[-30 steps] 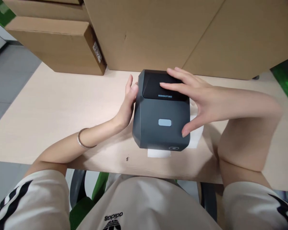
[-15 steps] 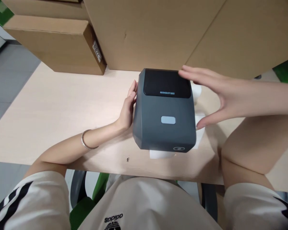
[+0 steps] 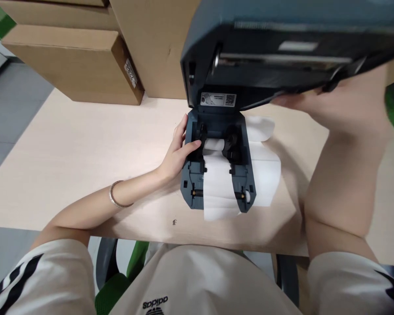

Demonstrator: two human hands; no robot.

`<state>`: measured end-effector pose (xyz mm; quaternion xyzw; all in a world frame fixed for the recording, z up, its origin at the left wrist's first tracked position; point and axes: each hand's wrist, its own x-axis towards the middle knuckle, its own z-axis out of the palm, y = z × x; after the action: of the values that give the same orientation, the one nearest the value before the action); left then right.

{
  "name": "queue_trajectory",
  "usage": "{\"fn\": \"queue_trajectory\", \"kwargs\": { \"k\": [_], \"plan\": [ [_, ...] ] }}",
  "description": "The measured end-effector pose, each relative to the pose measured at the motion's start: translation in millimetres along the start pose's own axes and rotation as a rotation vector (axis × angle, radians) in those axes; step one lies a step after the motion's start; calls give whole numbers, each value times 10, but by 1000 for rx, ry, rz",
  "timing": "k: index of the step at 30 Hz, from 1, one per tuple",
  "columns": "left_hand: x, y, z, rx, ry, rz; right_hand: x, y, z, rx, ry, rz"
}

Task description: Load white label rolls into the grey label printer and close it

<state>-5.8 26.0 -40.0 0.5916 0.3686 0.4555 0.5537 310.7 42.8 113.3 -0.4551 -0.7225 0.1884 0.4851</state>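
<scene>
While the left hand (image 3: 174, 159) clamps its side wall, the angular blue-grey printer (image 3: 243, 175) bares white paper (image 3: 218, 183), lid (image 3: 265, 76) raised against the right hand (image 3: 343, 107), whose grip I cannot tell.

The pale wood-grain table (image 3: 95, 135) in front of me carries an open label printer (image 3: 216, 118) close to its near edge, white paper (image 3: 265, 175) lying against the printer's right side. Towards the far left corner stands a brown cardboard box (image 3: 68, 72), a larger carton (image 3: 157, 48) beside it along the far edge.
</scene>
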Motion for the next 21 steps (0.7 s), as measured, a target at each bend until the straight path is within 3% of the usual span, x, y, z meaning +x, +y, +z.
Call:
{"fn": "queue_trajectory", "kwargs": {
  "k": [4, 12, 17, 21],
  "plan": [
    [12, 22, -16, 21, -17, 28, 56, 201, 170, 54, 71, 52],
    [28, 32, -26, 93, -73, 96, 77, 340, 350, 70, -67, 177],
    [98, -35, -57, 116, -105, 106, 77, 432, 379, -73, -181, 273],
    [110, -41, -93, 127, -109, 87, 57, 273, 319, -307, -229, 331]
  ]
}}
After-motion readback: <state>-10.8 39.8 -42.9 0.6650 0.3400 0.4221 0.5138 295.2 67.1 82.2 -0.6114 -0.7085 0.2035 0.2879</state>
